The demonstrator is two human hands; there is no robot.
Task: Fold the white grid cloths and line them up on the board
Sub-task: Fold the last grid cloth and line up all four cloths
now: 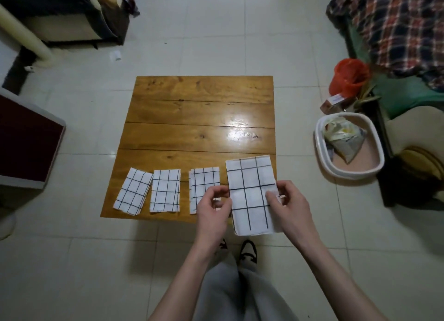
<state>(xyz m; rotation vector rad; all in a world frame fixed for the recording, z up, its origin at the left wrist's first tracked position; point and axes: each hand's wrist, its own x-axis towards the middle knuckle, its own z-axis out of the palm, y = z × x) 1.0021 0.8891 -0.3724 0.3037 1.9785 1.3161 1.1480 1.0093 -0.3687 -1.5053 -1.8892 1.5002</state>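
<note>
A wooden board (197, 119) lies on the tiled floor. Three folded white grid cloths sit in a row along its near edge: one at the left (133, 191), tilted, one beside it (165, 191), and a third (204, 180) partly hidden by my left hand (212, 206). A fourth folded grid cloth (249, 193), larger-looking, is held up above the board's near right corner. My left hand pinches its left edge and my right hand (287, 201) grips its right edge, thumb on top.
A white oval basket (322, 157) holding bags stands right of the board, with an orange bag (348, 77) and a small box behind it. A dark red box (26, 138) is at the left. My legs and shoes (247, 251) are just below the board's near edge.
</note>
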